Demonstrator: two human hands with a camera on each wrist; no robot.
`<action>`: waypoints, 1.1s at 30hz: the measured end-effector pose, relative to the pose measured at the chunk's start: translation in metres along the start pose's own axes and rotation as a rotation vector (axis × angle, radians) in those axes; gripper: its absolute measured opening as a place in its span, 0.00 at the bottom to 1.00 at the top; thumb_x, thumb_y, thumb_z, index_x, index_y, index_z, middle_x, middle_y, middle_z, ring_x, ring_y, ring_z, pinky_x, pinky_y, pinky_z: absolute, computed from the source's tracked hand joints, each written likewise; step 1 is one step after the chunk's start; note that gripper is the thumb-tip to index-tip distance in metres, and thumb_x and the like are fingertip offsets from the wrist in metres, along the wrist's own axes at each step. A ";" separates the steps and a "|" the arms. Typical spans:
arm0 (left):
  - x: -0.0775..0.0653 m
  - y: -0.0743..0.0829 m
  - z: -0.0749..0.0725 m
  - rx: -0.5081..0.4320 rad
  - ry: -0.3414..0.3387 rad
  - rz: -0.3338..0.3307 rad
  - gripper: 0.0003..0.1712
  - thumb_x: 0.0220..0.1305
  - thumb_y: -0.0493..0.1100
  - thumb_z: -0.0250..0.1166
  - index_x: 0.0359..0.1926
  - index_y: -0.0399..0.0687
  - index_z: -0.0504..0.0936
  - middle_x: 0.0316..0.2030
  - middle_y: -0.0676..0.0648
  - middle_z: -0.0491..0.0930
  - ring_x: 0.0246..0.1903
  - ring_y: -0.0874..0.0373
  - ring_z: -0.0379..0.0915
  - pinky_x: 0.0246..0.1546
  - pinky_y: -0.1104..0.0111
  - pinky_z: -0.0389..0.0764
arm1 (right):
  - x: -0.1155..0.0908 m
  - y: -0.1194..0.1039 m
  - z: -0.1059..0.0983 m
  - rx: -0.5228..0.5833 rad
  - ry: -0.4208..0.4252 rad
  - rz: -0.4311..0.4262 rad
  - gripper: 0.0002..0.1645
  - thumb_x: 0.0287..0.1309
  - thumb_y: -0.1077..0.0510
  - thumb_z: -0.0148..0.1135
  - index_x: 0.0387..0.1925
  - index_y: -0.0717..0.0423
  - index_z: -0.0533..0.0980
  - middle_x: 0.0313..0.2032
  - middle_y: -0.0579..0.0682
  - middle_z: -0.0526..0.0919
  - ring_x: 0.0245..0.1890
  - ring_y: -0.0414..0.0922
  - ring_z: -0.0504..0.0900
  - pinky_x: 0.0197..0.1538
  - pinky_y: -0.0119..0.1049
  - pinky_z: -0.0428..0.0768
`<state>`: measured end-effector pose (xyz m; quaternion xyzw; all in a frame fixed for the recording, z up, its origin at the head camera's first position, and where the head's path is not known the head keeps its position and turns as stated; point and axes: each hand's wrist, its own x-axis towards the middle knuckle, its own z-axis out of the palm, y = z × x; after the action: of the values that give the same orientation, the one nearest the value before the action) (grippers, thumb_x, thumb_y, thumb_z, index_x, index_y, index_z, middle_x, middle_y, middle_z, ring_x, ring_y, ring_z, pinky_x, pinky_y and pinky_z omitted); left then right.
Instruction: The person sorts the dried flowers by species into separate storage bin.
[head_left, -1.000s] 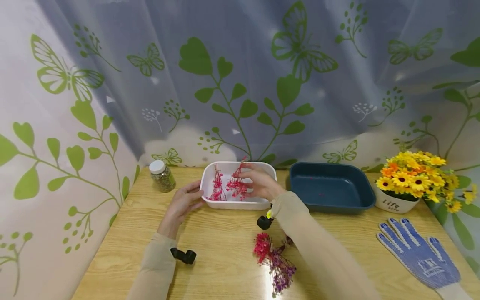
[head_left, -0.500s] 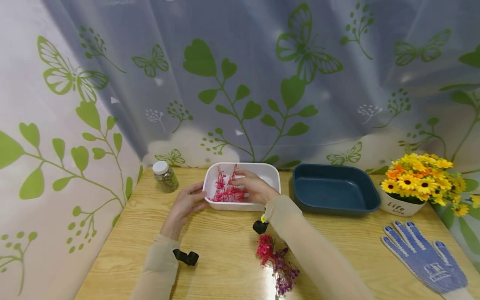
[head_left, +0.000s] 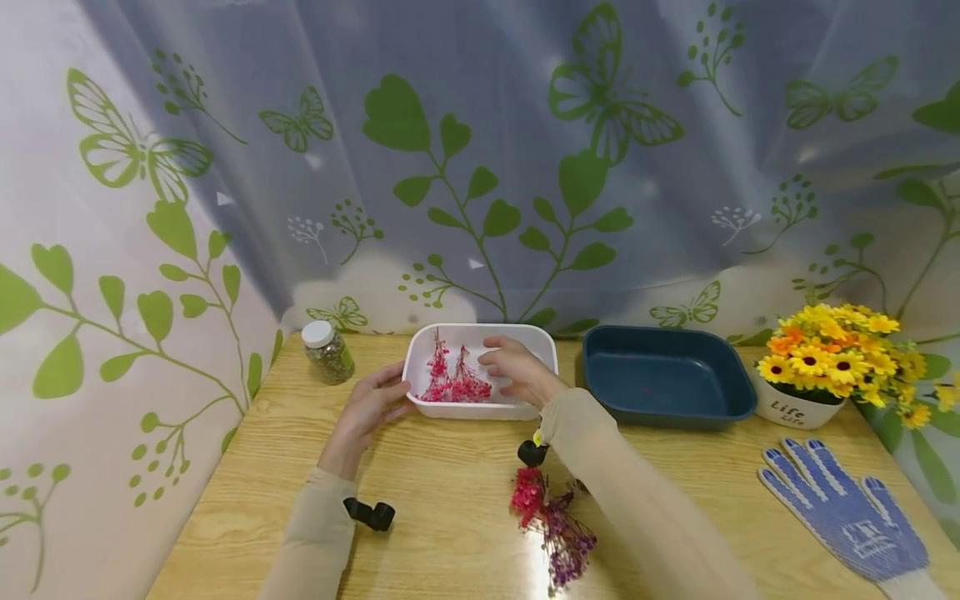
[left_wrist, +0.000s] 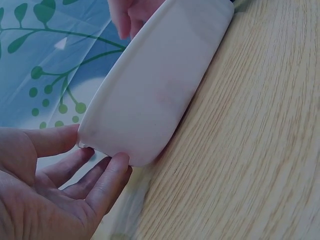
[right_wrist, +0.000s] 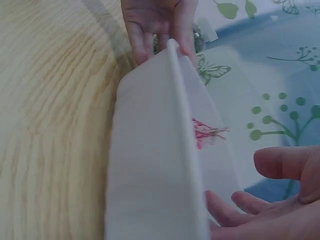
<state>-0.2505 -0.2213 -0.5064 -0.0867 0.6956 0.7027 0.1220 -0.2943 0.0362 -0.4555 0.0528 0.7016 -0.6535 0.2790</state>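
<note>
Pink-and-purple bunch (head_left: 555, 537) on the table (head_left: 442, 517), lower centre of the head view. Left hand (head_left: 366, 408) pinches the left end of the white tray (head_left: 480, 411), mid-frame, thumb at rim. Right hand (head_left: 522, 372) over the tray's right half, fingers spread; whether its fingertips touch the tray, cannot tell. Red sprigs (head_left: 456, 388) lie inside, leftward. Patterned curtain (head_left: 480, 92) behind.

Blue-grey curtain (head_left: 495, 50), grn leaf prints (head_left: 396, 112); lt. wood tbl (head_left: 442, 525).
</note>
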 end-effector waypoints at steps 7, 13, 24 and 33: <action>-0.001 0.001 0.002 -0.007 0.007 -0.003 0.33 0.79 0.35 0.57 0.80 0.38 0.62 0.76 0.30 0.65 0.53 0.61 0.81 0.52 0.72 0.88 | -0.031 -0.013 -0.025 -0.001 -0.052 -0.107 0.36 0.79 0.57 0.52 0.82 0.55 0.55 0.79 0.62 0.63 0.76 0.64 0.66 0.79 0.60 0.69; -0.002 0.003 0.004 -0.009 0.003 0.001 0.32 0.80 0.35 0.55 0.80 0.36 0.61 0.76 0.29 0.65 0.55 0.59 0.80 0.50 0.74 0.87 | -0.063 -0.019 -0.046 -0.027 -0.104 -0.188 0.34 0.82 0.54 0.50 0.82 0.52 0.55 0.79 0.60 0.64 0.76 0.61 0.70 0.78 0.59 0.71; -0.004 0.003 0.003 0.014 0.012 -0.005 0.33 0.80 0.38 0.57 0.80 0.40 0.62 0.76 0.31 0.66 0.57 0.57 0.80 0.52 0.73 0.88 | -0.099 -0.013 -0.060 -0.090 -0.152 -0.269 0.34 0.80 0.51 0.56 0.79 0.50 0.58 0.75 0.61 0.70 0.71 0.60 0.75 0.75 0.57 0.76; -0.003 0.001 0.004 0.013 0.017 -0.017 0.33 0.80 0.38 0.58 0.80 0.41 0.63 0.76 0.32 0.65 0.58 0.56 0.79 0.51 0.73 0.88 | -0.115 0.006 -0.045 -0.403 -0.262 -0.363 0.24 0.78 0.54 0.59 0.70 0.52 0.71 0.62 0.61 0.78 0.59 0.55 0.82 0.64 0.51 0.82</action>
<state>-0.2477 -0.2172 -0.5040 -0.0980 0.7002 0.6964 0.1227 -0.2093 0.1127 -0.4084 -0.2150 0.7732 -0.5415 0.2505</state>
